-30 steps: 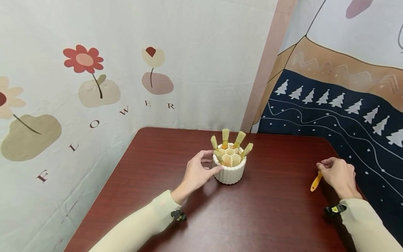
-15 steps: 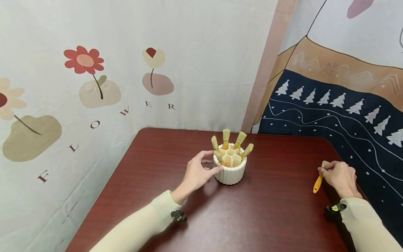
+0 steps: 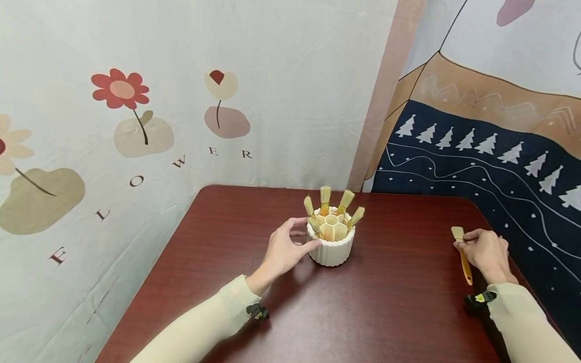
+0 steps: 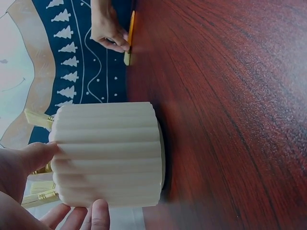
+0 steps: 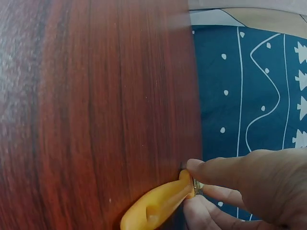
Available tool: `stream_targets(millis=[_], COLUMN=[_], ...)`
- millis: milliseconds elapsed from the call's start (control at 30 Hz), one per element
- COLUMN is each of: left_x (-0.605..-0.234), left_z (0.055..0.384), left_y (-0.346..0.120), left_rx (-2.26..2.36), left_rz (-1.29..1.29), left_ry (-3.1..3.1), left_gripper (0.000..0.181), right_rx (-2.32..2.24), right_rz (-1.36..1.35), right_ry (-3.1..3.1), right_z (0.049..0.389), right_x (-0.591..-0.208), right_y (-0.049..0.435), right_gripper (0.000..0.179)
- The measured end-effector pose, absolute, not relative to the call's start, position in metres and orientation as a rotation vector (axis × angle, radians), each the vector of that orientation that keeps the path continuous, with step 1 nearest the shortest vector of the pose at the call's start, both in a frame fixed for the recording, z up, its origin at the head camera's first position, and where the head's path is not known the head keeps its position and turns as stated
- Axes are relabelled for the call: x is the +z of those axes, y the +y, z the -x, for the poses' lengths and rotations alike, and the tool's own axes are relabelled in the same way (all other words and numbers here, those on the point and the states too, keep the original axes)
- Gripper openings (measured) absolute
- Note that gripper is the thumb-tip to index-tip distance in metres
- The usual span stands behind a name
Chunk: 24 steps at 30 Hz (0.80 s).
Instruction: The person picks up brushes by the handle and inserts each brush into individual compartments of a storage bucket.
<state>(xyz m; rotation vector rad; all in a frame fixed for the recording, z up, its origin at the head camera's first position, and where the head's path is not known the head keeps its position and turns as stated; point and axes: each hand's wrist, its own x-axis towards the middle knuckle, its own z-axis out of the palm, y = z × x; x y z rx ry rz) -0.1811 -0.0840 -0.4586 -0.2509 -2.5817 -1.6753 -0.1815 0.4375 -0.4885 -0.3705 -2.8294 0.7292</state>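
My left hand grips the left side of a white ribbed brush holder, thumb near the rim and fingers round its far side. The holder stands upright on the table. Inside, a flower-shaped divider separates its compartments, and several brushes lean outward with pale bristles up. Over at the right table edge, my right hand pinches a flat paintbrush near its metal band. Its yellow handle points down toward me, and its pale bristles stick out beyond the fingertips.
The dark red wooden table has rounded far corners. A pale cloth wall printed with flowers rises behind it, and a navy cloth with white trees hangs along the right side.
The paintbrush has turned in my right hand: its bristles have come into view and the handle end has swung right, toward my wrist. My left hand and the holder stay put.
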Motion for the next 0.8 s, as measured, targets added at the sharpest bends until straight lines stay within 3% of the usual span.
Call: stream_targets(millis=[800], left_x=[-0.4592], left_z=[0.1816], left_y=[-0.0839], left_rx=[-1.701], left_rz=[0.236], left_ry=[-2.568], left_gripper=[0.067], right_rx=[0.718], right_rz=[0.425], right_ry=[-2.837], right_z=[0.1834], right_x=[-0.4861], right_y=[0.4314], right_gripper=[0.042])
